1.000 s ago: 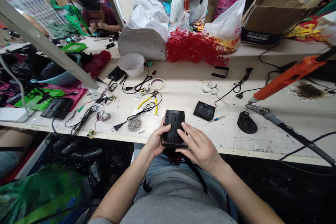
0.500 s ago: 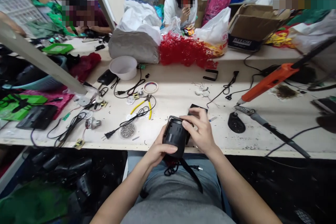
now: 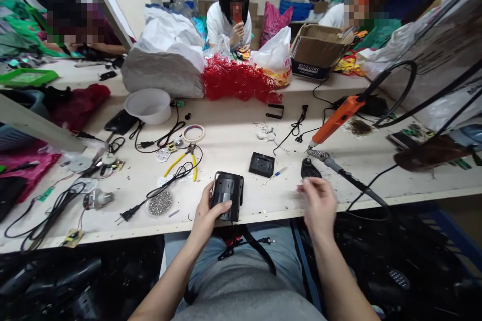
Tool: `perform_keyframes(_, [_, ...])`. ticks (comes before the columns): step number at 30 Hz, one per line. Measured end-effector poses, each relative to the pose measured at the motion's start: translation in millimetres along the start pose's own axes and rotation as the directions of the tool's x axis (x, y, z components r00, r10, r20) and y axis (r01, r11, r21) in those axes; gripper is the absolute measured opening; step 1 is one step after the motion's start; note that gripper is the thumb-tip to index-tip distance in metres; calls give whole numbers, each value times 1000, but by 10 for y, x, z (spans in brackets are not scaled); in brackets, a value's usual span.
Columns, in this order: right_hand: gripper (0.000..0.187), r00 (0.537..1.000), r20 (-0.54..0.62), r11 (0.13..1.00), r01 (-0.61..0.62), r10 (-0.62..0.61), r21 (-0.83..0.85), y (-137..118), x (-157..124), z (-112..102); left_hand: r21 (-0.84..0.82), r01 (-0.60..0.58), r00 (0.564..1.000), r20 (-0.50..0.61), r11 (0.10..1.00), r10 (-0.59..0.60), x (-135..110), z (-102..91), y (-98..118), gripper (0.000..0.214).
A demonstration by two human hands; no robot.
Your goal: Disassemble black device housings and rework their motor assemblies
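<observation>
At the near edge of the bench [image 3: 228,145]: black casing [image 3: 231,189], slightly tilted, slotted side facing up.
Left hand [image 3: 210,212]: gripping the casing from its left side, thumb laid across the lower part.
Right hand [image 3: 321,201]: well apart from the casing, fingers bent toward the thumb; blur hides whether anything is pinched between them.
Just beyond the right hand: black disc [image 3: 309,169], partly hidden by it; orange tool [image 3: 337,119] slanting down, tip near the grey rod [image 3: 339,166].
Between the hands, farther in: black cover [image 3: 262,164], screwdriver [image 3: 279,172] just beside it.
Left of the casing: metal bits [image 3: 160,203], yellow pliers [image 3: 191,149], tape [image 3: 184,134].
Across the bench: co-worker [image 3: 216,22] behind red mesh [image 3: 241,80].
</observation>
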State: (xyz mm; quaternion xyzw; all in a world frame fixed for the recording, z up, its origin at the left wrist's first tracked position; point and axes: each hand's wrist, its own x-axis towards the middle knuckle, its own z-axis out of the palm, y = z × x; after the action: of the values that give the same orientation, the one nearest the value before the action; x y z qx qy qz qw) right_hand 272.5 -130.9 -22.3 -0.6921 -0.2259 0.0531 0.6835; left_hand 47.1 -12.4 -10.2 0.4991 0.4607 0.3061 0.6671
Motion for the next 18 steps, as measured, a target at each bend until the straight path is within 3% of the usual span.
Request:
perform_keyframes(2, [34, 965, -263, 1000, -1, 8, 26, 50, 105, -247, 112, -25, 998, -52, 993, 31, 32, -10, -28, 69])
perform_keyframes(5, [54, 928, -370, 1000, 28, -31, -14, 80, 262, -460, 249, -63, 994, -69, 966, 83, 73, 8, -60, 65])
perform_keyframes(7, [52, 958, -286, 991, -4, -35, -135, 96, 321, -496, 329, -115, 985, -83, 937, 150, 94, 23, -73, 59])
perform_keyframes(9, [41, 992, -121, 958, -72, 39, -277, 107, 315, -453, 385, -141, 975, -106, 912, 196, 102, 24, -81, 58])
perform_keyframes(11, [36, 994, 56, 925, -64, 91, -374, 85, 262, -344, 411, -149, 966, -134, 899, 221, 90, 8, -86, 61])
perform_keyframes(12, [34, 993, 110, 920, -1, 48, -392, 53, 235, -273, 413, -157, 962, -140, 897, 233, 77, -2, -88, 62])
perform_keyframes(14, [39, 978, 108, 890, 206, -178, -406, -53, 235, -122, 410, -189, 952, -147, 892, 269, 47, -22, -96, 62])
perform_keyframes(16, [58, 909, 16, 804, 377, -417, -460, -183, 366, 16, 413, -213, 945, -143, 886, 294, 24, -36, -111, 61])
perform_keyframes(18, [77, 879, -8, 750, 402, -476, -525, -291, 636, 126, 415, -222, 946, -129, 882, 299, 16, -47, -134, 59])
